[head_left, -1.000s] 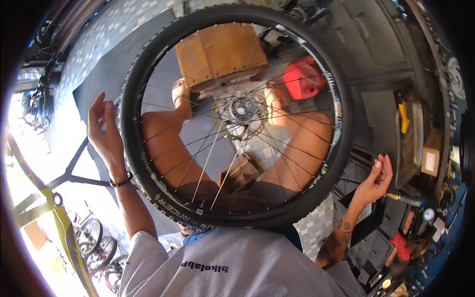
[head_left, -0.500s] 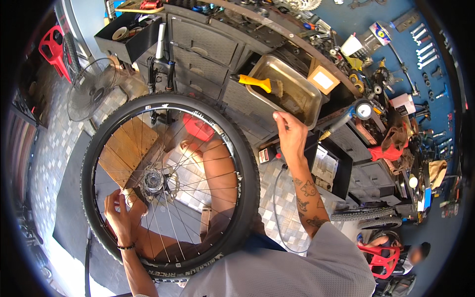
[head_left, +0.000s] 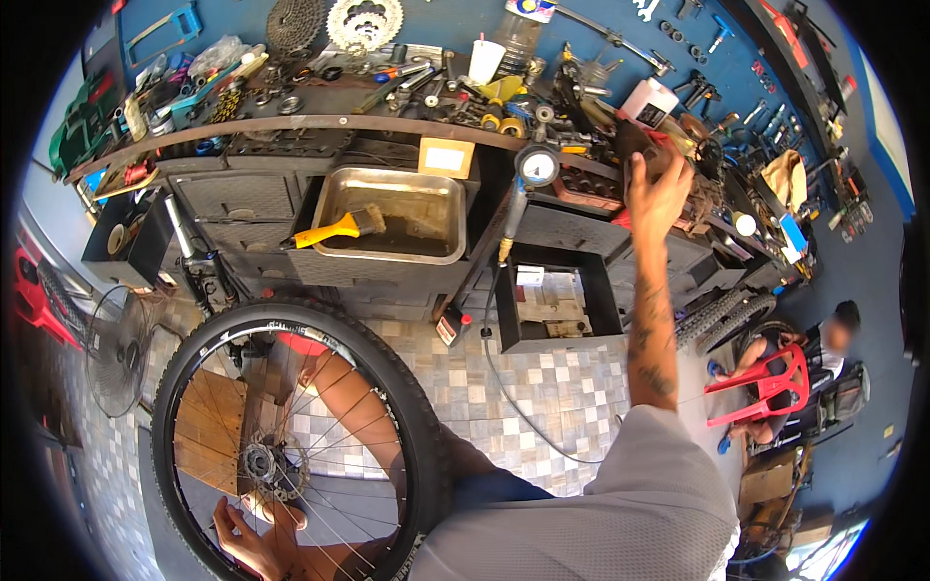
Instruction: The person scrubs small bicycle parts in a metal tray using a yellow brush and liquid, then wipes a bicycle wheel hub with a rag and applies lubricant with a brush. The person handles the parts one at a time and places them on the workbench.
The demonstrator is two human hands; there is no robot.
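Note:
A bicycle wheel (head_left: 421,416) with a black knobby tyre stands in front of my legs at the lower left. Beside its lower left spokes is my left hand (head_left: 254,547), with fingers drawn together; whatever they hold, if anything, is too small to make out. The hub with a brake disc (head_left: 281,465) sits just above that hand. My right arm stretches forward to the bench's right part. There my right hand (head_left: 659,198) hangs with fingers apart and holds nothing, in front of dark clutter and a red cloth (head_left: 621,219).
A metal tray (head_left: 441,254) with a yellow-handled brush (head_left: 334,232) rests in a drawer. Right of it are an inflator gauge (head_left: 536,168) with its hose and an open black drawer (head_left: 572,341). Tools crowd the bench. Another person (head_left: 823,351) sits far right near a red chair (head_left: 770,387).
The view has swung right. My right hand has gone from beside the tray to the bench's right part, and its bent fingers have spread. The left hand stays by the wheel.

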